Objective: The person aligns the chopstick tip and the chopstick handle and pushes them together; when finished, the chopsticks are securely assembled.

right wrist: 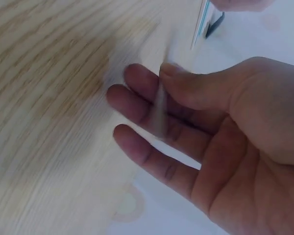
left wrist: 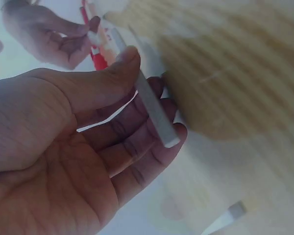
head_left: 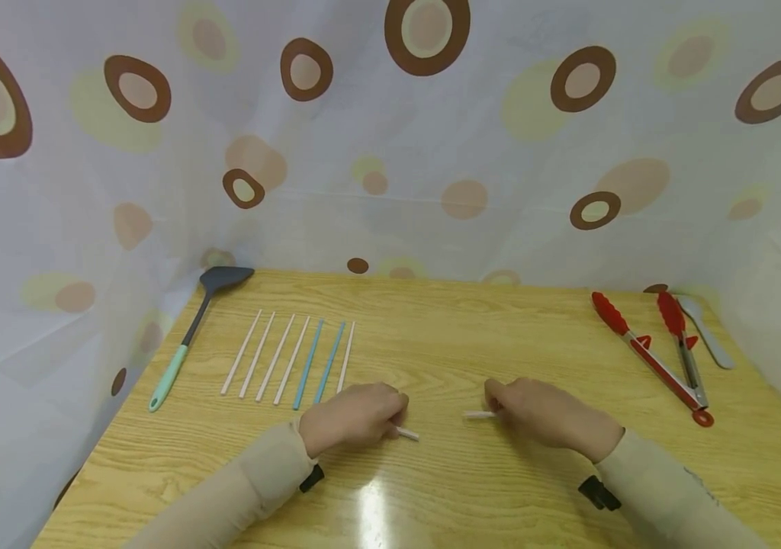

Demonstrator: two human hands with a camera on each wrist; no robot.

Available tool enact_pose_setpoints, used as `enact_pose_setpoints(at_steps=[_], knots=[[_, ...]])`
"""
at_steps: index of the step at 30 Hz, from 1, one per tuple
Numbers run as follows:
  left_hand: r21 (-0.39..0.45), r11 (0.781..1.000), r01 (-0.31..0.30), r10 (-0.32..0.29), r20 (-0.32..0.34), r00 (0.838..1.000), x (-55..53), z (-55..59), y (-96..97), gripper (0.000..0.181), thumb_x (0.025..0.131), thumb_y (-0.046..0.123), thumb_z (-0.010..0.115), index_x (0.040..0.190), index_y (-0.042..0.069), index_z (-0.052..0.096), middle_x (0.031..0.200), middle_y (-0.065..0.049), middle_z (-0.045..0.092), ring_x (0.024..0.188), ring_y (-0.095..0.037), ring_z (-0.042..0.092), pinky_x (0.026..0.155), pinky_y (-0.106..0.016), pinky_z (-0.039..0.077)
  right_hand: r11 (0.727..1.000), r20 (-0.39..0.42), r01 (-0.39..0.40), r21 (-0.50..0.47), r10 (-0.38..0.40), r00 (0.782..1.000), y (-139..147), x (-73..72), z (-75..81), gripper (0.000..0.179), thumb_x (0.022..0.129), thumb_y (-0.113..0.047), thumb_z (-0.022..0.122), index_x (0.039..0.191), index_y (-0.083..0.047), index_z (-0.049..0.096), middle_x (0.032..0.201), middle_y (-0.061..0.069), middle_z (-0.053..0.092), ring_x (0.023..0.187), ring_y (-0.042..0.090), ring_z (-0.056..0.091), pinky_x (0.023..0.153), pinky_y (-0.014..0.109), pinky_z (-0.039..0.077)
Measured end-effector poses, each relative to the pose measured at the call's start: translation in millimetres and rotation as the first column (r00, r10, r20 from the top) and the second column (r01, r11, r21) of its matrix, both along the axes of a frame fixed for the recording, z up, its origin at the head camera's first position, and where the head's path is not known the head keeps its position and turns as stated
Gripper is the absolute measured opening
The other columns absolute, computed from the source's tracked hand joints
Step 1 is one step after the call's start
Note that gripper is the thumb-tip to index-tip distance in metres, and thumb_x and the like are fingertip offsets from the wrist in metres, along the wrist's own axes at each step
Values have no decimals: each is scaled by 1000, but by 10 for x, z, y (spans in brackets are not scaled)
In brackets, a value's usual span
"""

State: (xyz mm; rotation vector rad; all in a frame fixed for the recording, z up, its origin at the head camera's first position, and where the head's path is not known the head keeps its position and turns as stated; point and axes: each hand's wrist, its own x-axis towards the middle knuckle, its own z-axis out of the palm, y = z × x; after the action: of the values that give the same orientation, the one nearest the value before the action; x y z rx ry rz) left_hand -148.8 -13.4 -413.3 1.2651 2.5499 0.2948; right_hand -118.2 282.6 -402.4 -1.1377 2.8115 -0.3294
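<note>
Close to the table's middle, my left hand (head_left: 356, 413) pinches a short whitish stick (left wrist: 154, 110) between thumb and fingers. The piece's blunt end points toward the palm side in the left wrist view. A hand's width or so to the right, my right hand (head_left: 544, 409) pinches another short whitish stick (head_left: 478, 415), blurred in the right wrist view. The two pieces are apart, ends facing each other low over the table. Left of centre lie several long white sticks (head_left: 274, 358) and two blue sticks (head_left: 308, 364) in a row; the left hand hides the rightmost white one's lower end.
A dark spatula (head_left: 208, 293) with a mint handle lies at the table's left edge. Red-tipped tongs (head_left: 658, 362) lie spread on the right, beside a pale grey utensil (head_left: 709, 335). A patterned curtain (head_left: 432, 137) surrounds the wooden table (head_left: 473, 328) at the back and sides.
</note>
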Motion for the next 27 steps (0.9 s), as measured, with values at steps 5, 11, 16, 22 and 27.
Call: enact_pose_setpoints(at_steps=[5,11,16,22,27], knots=[[73,997,-17,18,-5,1000,-72,45,-41,9,95,16,69,89,17,62,76,11,55,65,-5,49,59,-22,43,999,4,25,-37,-25,1000,31,-59,23,23,86,6,71,99,-13,65,80,-3,65,67,7,57,58,27,49],[105,993,-59,65,-63,996,-159,106,-24,3,92,17,73,90,15,73,80,9,65,66,-5,54,57,-21,46,996,-48,88,-13,-88,995,34,-121,82,22,84,7,73,97,-10,69,82,-1,67,70,10,61,58,28,50],[136,987,-90,113,-168,979,-191,180,4,4,91,17,74,94,17,76,86,7,70,67,-4,59,53,-20,46,987,-77,159,-3,-159,984,11,-144,152,15,88,-2,74,94,-14,67,81,-3,67,64,7,56,51,24,44],[213,969,-125,179,-260,949,-265,300,51,9,91,18,73,99,18,77,91,5,71,72,-8,64,54,-19,47,990,-154,133,-47,-139,978,-47,-184,249,22,87,5,72,98,-12,64,77,-6,67,58,3,52,44,21,38],[208,970,-126,187,-304,934,-346,408,103,11,93,21,70,100,19,78,92,5,72,73,-8,65,53,-19,47,996,-210,74,-55,-84,974,-117,-225,332,37,81,15,70,104,-13,60,79,-5,68,60,7,59,44,19,39]])
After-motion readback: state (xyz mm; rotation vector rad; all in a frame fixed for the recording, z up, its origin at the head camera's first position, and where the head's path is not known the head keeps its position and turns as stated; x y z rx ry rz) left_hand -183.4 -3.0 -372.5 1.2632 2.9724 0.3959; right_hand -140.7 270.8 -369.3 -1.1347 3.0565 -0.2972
